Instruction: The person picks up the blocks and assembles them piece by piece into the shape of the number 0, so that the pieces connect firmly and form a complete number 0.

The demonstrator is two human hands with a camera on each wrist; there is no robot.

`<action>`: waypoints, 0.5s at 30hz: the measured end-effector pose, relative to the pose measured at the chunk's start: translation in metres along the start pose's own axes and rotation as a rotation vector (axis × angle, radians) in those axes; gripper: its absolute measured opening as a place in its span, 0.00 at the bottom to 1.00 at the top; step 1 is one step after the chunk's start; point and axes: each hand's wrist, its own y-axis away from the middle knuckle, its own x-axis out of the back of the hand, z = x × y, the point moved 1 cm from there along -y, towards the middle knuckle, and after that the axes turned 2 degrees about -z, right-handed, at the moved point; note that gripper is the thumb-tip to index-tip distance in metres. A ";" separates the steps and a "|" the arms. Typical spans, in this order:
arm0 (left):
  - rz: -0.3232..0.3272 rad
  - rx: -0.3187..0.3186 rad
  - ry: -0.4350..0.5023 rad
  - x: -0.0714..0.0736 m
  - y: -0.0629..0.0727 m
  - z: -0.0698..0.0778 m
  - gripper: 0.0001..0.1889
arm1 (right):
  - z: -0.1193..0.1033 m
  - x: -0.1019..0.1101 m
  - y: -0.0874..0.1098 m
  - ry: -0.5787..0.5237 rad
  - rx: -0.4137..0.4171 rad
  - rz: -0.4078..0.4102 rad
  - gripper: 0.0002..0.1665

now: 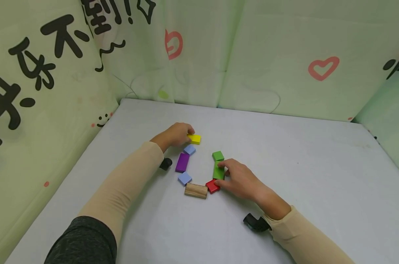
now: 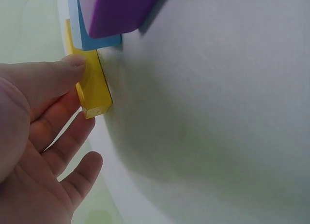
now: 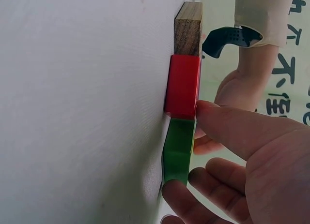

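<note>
My left hand [image 1: 177, 134] pinches a flat yellow block [image 1: 195, 139] at the far end of a curved row of blocks. In the left wrist view, the thumb lies on the yellow block's face and the other fingers are loosely spread. Thumb on a red block [image 1: 213, 186], index fingertip on a long green block [image 1: 218, 171], my right hand [image 1: 240, 179] spans the two. A small green block [image 1: 218, 156] sits beyond the long one. In the right wrist view, red and long green meet at a corner, with the index fingertip by the green one's far end.
Down the left side come a light blue block [image 1: 189, 149], a purple block [image 1: 182, 162] and another light blue block [image 1: 184, 178]. A wooden block [image 1: 196, 191] lies at the near end beside the red one. Printed curtains [image 1: 268, 55] hang around the white table [image 1: 305, 176].
</note>
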 end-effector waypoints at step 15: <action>0.006 -0.060 -0.051 0.003 0.005 0.011 0.19 | 0.000 0.000 0.001 -0.003 0.001 0.004 0.29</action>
